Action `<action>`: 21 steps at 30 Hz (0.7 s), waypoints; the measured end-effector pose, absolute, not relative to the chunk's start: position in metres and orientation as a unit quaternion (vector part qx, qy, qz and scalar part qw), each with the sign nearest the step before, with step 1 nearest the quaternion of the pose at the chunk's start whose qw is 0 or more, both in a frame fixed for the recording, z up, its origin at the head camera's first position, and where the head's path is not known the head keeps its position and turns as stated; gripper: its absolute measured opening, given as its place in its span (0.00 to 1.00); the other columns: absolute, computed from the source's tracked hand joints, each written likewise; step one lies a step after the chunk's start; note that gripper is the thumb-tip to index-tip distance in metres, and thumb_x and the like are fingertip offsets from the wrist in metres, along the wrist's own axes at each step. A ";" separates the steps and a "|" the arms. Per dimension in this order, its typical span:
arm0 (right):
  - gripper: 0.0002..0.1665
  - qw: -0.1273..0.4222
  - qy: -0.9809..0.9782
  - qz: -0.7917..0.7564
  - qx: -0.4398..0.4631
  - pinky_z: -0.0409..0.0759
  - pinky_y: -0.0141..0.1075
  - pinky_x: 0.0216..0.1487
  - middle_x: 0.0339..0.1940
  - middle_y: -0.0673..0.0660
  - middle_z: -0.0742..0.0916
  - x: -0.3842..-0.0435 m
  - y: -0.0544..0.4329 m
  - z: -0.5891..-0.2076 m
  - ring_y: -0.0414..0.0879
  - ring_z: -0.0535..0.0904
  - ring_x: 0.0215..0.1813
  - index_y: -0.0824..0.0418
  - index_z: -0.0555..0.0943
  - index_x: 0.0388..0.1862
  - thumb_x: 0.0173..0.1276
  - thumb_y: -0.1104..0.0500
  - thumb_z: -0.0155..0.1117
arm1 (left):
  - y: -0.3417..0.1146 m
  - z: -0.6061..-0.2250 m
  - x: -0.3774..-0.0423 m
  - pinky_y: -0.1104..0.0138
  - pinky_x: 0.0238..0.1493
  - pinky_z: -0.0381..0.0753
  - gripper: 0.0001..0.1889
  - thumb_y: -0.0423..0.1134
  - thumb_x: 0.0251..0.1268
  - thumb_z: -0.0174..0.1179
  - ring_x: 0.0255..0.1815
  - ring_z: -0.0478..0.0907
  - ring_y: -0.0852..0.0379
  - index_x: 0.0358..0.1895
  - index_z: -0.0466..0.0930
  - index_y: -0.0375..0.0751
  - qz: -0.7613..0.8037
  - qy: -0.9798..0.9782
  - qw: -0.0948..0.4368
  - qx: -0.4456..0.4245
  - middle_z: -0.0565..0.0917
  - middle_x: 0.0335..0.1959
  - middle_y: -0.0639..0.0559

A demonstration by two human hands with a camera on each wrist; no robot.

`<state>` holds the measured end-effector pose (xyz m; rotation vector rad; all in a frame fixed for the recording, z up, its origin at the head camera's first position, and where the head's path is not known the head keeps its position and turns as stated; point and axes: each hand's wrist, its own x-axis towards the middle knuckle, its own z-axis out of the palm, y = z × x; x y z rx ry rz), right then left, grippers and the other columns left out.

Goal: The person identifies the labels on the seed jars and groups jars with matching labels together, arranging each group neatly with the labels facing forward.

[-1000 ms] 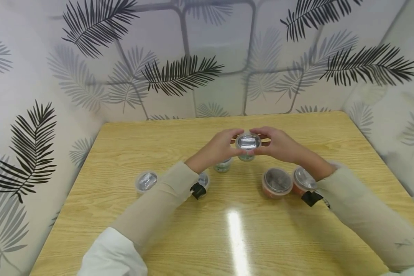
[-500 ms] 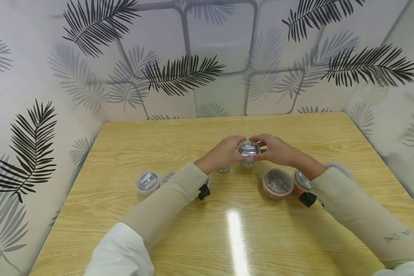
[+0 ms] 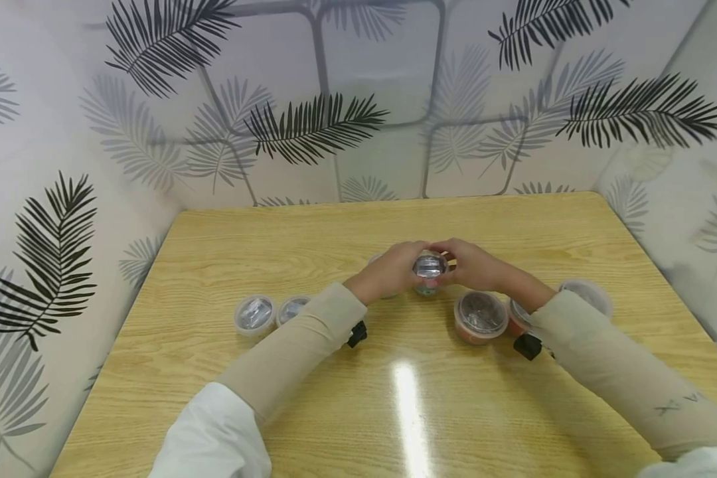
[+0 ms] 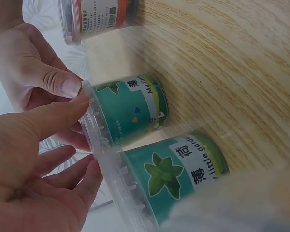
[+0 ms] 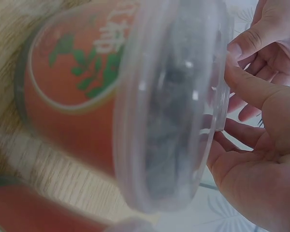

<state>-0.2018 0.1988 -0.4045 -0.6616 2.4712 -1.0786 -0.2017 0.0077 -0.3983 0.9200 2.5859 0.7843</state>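
Both hands hold a small green-labelled plastic cup (image 4: pixel 130 108) with a clear lid by its rim. The cup (image 3: pixel 429 267) is upright, low over the table. My left hand (image 3: pixel 394 269) grips from the left; its thumb meets the right thumb at the lid in the left wrist view. From the right, my right hand (image 3: pixel 478 265) curls its thumb and fingers round the lid. A second green cup (image 4: pixel 171 176) with a leaf picture stands right beside the held one, mostly behind my left hand in the head view.
Two lidded cups stand at left, one at the outer side (image 3: pixel 255 314) and a neighbour (image 3: pixel 291 308) partly under the left sleeve. Orange-labelled cups stand at right: one nearest (image 3: pixel 480 317), one behind the right wrist, and a lidded one (image 3: pixel 588 296) beyond it. A leaf-patterned wall (image 3: pixel 370 162) borders the table (image 3: pixel 311 398).
Both hands have brought the green cup down and toward me, closer to the table and the row of cups. The left forearm has shifted right, uncovering more of the left cups.
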 end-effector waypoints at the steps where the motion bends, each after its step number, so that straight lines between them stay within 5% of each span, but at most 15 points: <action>1: 0.43 0.183 0.874 -0.385 -0.235 0.77 0.44 0.51 0.62 0.66 0.70 -0.202 0.198 -0.405 0.59 0.69 0.60 0.70 0.61 0.68 0.58 0.61 0.70 | 0.008 -0.398 -0.201 0.67 0.54 0.72 0.35 0.41 0.58 0.65 0.60 0.68 0.54 0.68 0.60 0.41 0.270 0.898 0.141 0.319 0.70 0.62 0.48; 14: 0.44 0.188 0.864 -0.395 -0.252 0.76 0.45 0.53 0.63 0.67 0.69 -0.208 0.194 -0.412 0.61 0.68 0.61 0.73 0.58 0.69 0.60 0.58 0.68 | 0.004 -0.395 -0.202 0.65 0.61 0.68 0.36 0.41 0.59 0.64 0.64 0.65 0.54 0.69 0.59 0.40 0.256 0.903 0.149 0.310 0.67 0.65 0.47; 21: 0.47 0.173 0.871 -0.381 -0.257 0.75 0.47 0.54 0.64 0.69 0.68 -0.206 0.194 -0.414 0.61 0.67 0.61 0.73 0.55 0.69 0.60 0.56 0.68 | -0.002 -0.388 -0.197 0.66 0.52 0.73 0.33 0.33 0.63 0.59 0.58 0.69 0.52 0.70 0.56 0.40 0.268 0.900 0.154 0.308 0.67 0.64 0.45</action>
